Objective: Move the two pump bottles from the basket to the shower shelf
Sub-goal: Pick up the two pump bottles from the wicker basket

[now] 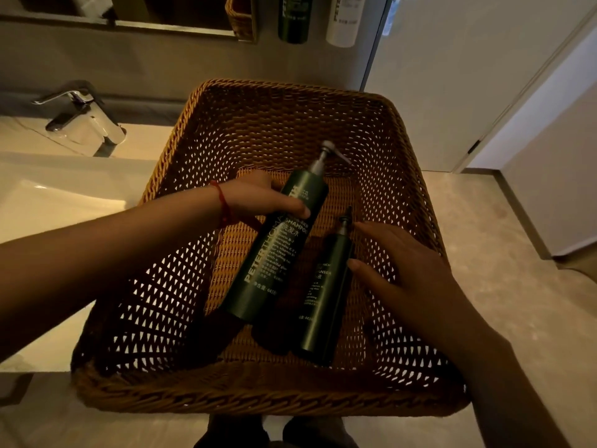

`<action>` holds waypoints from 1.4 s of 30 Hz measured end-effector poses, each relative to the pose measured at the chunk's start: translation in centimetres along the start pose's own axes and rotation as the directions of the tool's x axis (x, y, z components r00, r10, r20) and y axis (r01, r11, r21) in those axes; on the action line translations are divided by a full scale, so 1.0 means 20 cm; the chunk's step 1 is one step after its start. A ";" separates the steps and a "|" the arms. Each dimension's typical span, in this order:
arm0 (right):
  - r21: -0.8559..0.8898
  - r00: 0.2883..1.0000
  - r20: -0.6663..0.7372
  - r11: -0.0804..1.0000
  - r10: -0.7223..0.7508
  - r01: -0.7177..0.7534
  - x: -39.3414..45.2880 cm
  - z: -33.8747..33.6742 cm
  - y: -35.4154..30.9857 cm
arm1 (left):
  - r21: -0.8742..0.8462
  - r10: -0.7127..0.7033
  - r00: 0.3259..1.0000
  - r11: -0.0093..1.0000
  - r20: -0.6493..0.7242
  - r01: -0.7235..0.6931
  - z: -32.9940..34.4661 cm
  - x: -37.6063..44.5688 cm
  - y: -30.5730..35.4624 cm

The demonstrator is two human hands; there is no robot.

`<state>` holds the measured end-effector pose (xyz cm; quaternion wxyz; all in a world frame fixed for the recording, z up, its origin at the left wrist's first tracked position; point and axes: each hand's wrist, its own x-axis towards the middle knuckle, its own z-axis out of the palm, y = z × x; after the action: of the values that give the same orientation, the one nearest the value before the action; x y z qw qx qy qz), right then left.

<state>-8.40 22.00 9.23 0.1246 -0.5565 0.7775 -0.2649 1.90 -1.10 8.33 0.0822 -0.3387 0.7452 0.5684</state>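
Step in hand: pickup. Your left hand (258, 197) is wrapped around the shampoo bottle (274, 244), tilted up inside the basket (290, 397). Your right hand (410, 273) lies spread open against the smaller bottle (323, 299), flat on the basket floor. Next: close on it, lift both clear of the rim.

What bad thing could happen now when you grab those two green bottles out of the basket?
The left hand grips the shampoo bottle only near its top, so it might swing or slip. The right hand lies open beside the smaller bottle, which could roll away. The basket sticks out past the counter edge and might tip.
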 end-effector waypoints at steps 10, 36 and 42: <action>0.083 0.907 0.108 0.905 0.408 -0.417 0.22 0.10 -0.11 | -0.003 0.055 0.994 0.998 0.090 -0.055 -0.19 -0.02 -0.07; 0.478 0.754 0.016 0.658 0.656 -0.582 0.47 0.15 0.01 | -0.118 0.119 0.993 0.986 0.020 -0.116 -0.24 -0.02 -0.07; 0.571 0.815 -0.154 0.723 0.559 -0.388 0.36 -0.01 -0.11 | -0.186 0.140 0.990 0.973 -0.001 -0.138 -0.25 -0.09 -0.03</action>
<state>-9.34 14.91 11.35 0.2071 -0.2320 0.8041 -0.5067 4.89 -4.88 10.44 0.0149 -0.2885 0.7104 0.6418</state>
